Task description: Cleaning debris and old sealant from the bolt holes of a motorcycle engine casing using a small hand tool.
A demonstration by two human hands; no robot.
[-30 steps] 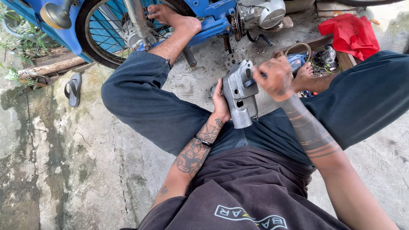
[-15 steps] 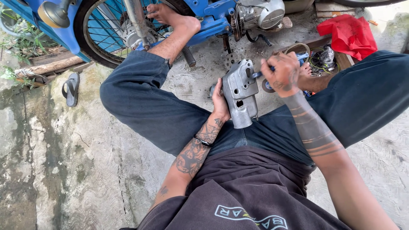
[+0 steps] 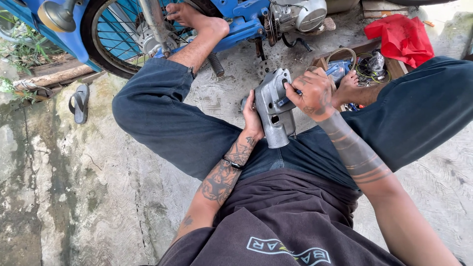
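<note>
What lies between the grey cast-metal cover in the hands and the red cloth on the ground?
In the head view, between the grey cast-metal cover and the red cloth sit the right hand, a bare foot and a wooden tray of wires and parts.

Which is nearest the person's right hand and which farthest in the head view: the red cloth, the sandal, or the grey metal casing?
From the right hand:
1. Grey metal casing, touching the hand, held between the knees.
2. Red cloth, up and to the right on the ground.
3. Sandal, far left on the concrete.
</note>
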